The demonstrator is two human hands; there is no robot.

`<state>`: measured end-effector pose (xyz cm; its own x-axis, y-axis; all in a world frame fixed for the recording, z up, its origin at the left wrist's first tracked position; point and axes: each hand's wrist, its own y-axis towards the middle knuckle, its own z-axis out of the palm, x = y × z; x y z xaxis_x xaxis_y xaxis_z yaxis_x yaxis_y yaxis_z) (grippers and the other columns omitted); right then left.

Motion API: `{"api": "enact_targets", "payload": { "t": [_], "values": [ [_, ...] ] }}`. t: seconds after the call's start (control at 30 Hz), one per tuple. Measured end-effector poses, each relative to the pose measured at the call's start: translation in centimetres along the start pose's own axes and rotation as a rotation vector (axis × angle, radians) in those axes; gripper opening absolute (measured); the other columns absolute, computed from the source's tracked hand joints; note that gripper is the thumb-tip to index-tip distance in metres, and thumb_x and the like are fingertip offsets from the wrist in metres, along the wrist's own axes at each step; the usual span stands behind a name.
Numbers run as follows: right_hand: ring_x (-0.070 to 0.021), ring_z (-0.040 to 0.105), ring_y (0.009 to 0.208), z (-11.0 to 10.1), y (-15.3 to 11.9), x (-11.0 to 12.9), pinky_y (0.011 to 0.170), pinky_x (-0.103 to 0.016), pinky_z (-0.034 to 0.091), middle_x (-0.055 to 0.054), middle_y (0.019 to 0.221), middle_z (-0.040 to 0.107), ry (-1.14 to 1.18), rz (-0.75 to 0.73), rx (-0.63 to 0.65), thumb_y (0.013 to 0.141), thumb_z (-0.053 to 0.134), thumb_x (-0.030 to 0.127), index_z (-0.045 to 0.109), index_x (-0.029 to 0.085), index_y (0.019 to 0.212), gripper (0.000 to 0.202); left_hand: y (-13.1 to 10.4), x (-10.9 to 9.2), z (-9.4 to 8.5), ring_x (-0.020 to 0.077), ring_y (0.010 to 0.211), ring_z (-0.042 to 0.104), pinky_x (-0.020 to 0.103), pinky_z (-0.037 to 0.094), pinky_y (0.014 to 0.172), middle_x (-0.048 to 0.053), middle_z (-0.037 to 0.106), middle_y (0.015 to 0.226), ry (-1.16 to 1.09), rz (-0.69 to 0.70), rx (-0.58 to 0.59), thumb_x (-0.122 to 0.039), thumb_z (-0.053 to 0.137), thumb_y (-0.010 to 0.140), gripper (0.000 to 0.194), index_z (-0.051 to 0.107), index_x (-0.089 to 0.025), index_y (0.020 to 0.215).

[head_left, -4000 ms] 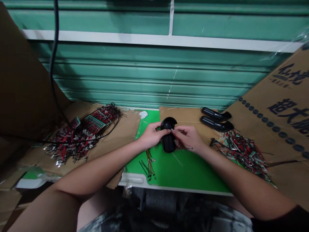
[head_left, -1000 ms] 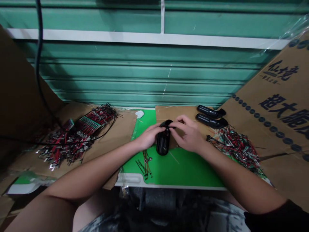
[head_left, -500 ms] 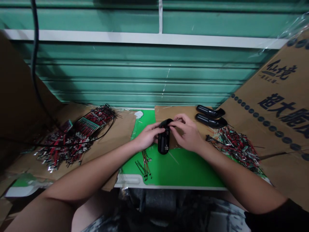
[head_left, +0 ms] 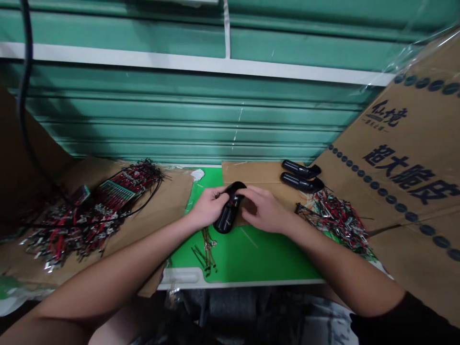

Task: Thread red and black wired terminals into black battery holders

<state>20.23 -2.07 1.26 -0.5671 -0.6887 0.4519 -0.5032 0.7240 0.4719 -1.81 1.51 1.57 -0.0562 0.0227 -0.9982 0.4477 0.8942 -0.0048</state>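
Observation:
A glossy black curved casing is held over the green board, tilted with its lower end to the left. My left hand is closed on its left side, thumb on the open face. At the casing's upper right, the fingers of my right hand are bent, with the index fingertip touching its top part. Small parts inside the casing are too blurred to make out. Several thin wires with small connectors lie on the board just below my left hand.
Two more black casings lie on cardboard at the back right, beside a heap of red and black wires. A larger wire pile covers the left cardboard. A black cable hangs at left. Cardboard walls flank both sides.
The view has shifted, so the scene sits further left. The casing has tilted from nearly upright to slanted, and my right hand's fingers have moved from a pinch to lying across its top.

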Motion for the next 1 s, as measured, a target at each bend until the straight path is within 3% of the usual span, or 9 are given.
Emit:
{"api": "enact_targets", "payload": {
  "t": [0.17,0.27,0.37,0.47,0.63,0.8,0.87,1.0],
  "values": [
    [-0.0264,0.072,0.103,-0.5,0.0,-1.0,0.091,-0.040,0.058,-0.010,0.115,0.076,-0.022,0.000,0.044,0.100,0.065,0.022,0.069,0.022,0.125,0.025,0.2,0.1,-0.1,0.0169,0.069,0.058,0.028,0.042,0.067,0.002,0.070,0.076,-0.065,-0.115,0.059,-0.046,0.071,0.080,0.032,0.073,-0.015,0.086],
    [-0.0259,0.072,0.100,-0.8,0.2,-1.5,0.089,-0.039,0.057,-0.011,0.112,0.076,-0.071,0.021,-0.001,0.100,0.067,0.021,0.072,0.021,0.119,0.020,0.2,-0.3,-0.3,0.0227,0.088,0.068,0.032,0.050,0.082,0.007,0.078,0.097,-0.056,-0.042,0.065,-0.049,0.075,0.082,0.041,0.075,-0.015,0.105],
    [-0.0278,0.072,0.096,-0.8,0.3,-1.7,0.087,-0.041,0.057,-0.013,0.108,0.075,-0.177,0.121,-0.035,0.098,0.070,0.021,0.074,0.017,0.116,0.019,0.1,-0.5,-0.7,0.0290,0.114,0.070,0.039,0.051,0.103,0.011,0.078,0.123,0.181,0.123,0.000,-0.045,0.083,0.080,0.053,0.071,-0.018,0.124],
    [-0.0287,0.072,0.099,-0.5,0.4,-1.8,0.091,-0.042,0.057,-0.014,0.109,0.076,-0.204,0.192,-0.010,0.097,0.071,0.020,0.075,0.016,0.117,0.021,0.1,-0.2,-1.2,0.0321,0.120,0.069,0.043,0.049,0.111,0.013,0.076,0.131,0.506,0.218,-0.036,-0.037,0.089,0.074,0.060,0.071,-0.020,0.129],
    [-0.0288,0.072,0.106,-0.1,0.2,-1.9,0.097,-0.044,0.057,-0.014,0.118,0.075,-0.160,0.197,0.049,0.097,0.068,0.021,0.074,0.017,0.124,0.028,0.1,0.3,-1.5,0.0324,0.116,0.073,0.042,0.053,0.105,0.010,0.078,0.126,0.686,0.265,-0.031,-0.033,0.085,0.076,0.053,0.073,-0.024,0.127],
    [-0.0292,0.071,0.110,-1.1,0.3,-1.8,0.101,-0.045,0.057,-0.016,0.132,0.072,-0.188,0.158,0.006,0.100,0.061,0.023,0.061,0.017,0.147,0.048,0.1,-0.1,-2.0,0.0344,0.102,0.075,0.039,0.056,0.092,0.013,0.080,0.110,0.795,0.227,-0.132,-0.040,0.084,0.076,0.041,0.077,-0.022,0.112],
    [-0.0317,0.071,0.112,-2.1,0.6,-1.6,0.100,-0.047,0.057,-0.019,0.137,0.069,-0.304,0.252,0.000,0.101,0.058,0.028,0.054,0.015,0.153,0.053,0.2,-0.3,-2.5,0.0357,0.099,0.075,0.039,0.056,0.087,0.015,0.080,0.107,0.894,0.165,-0.190,-0.046,0.081,0.080,0.041,0.077,-0.020,0.111],
    [-0.0403,0.068,0.115,-3.9,1.2,-1.3,0.094,-0.050,0.055,-0.027,0.136,0.066,-0.622,0.626,0.060,0.100,0.060,0.042,0.051,0.009,0.151,0.061,0.9,-0.5,-4.0,0.0378,0.093,0.075,0.040,0.055,0.076,0.021,0.078,0.104,1.112,-0.010,-0.287,-0.053,0.071,0.087,0.048,0.073,-0.015,0.116]
  ]
}}
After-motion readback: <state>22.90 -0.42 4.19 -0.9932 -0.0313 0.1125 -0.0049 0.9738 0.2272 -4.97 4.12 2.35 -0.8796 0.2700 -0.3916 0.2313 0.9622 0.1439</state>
